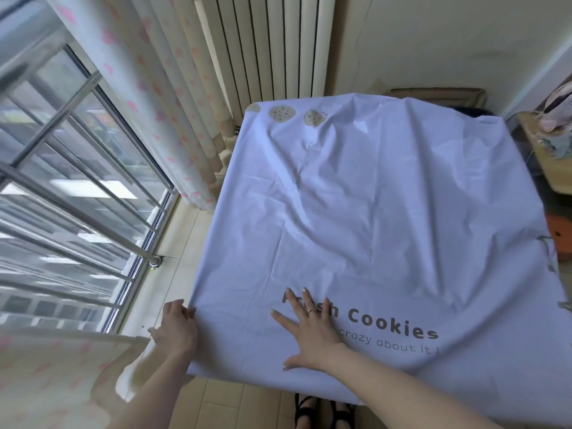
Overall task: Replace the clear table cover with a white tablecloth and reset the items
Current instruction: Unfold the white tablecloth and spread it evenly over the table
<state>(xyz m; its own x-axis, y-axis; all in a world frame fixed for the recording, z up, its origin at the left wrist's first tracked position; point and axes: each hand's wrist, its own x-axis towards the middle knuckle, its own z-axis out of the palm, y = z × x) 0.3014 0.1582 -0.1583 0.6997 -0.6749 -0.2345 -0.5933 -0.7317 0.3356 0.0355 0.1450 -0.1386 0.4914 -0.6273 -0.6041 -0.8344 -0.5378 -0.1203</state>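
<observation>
A white tablecloth (371, 218) printed with cookies and the words "Fresh Cookies" lies spread over the table, wrinkled across its middle. My left hand (176, 328) pinches the cloth's near left edge, fingers curled round the hem. My right hand (308, 331) lies flat on the cloth with fingers spread, pressing on the printed word "Fresh". The table beneath is hidden by the cloth. No clear cover or table items are in view.
A window with metal bars (71, 193) and a pink-patterned curtain (161, 97) stand close on the left. A radiator (266, 41) is at the back. A wooden stand (548, 162) with objects sits at the right. My sandalled feet (322, 411) show below the cloth's near edge.
</observation>
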